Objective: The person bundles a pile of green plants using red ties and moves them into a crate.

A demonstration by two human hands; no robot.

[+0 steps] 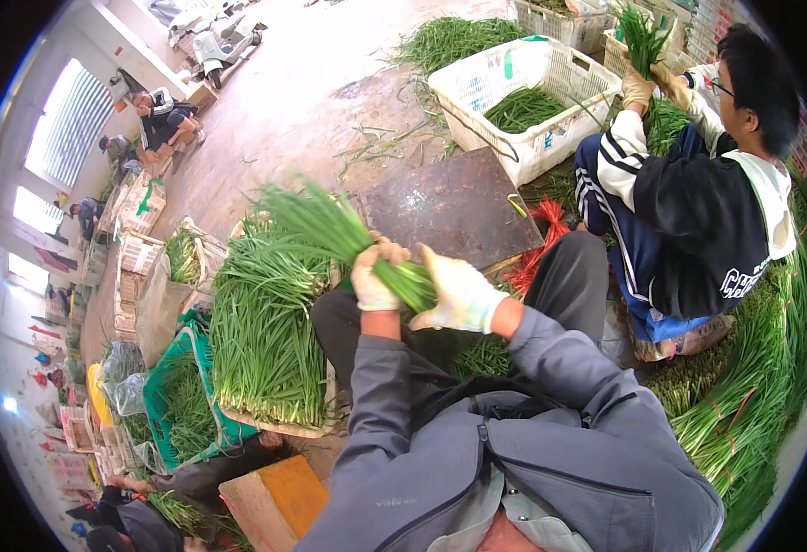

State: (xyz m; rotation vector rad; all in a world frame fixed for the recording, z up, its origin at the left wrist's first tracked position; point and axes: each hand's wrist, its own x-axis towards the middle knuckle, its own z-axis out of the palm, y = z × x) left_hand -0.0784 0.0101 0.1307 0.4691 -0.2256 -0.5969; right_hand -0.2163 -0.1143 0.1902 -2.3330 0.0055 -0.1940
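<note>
White knit gloves cover both hands: the left hand point(373, 276) and right hand point(458, 294) clench around one bundle of green chives point(330, 225), long flat leaves fanning up-left above the lap. Blur softens the leaf tips; the stem ends stay hidden under the right palm. Stacked chives point(265, 331) lie just beside.

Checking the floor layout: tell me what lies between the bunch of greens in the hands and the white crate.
In the head view, a dark flat board lies on the floor between the bunch of greens and the white crate.
</note>
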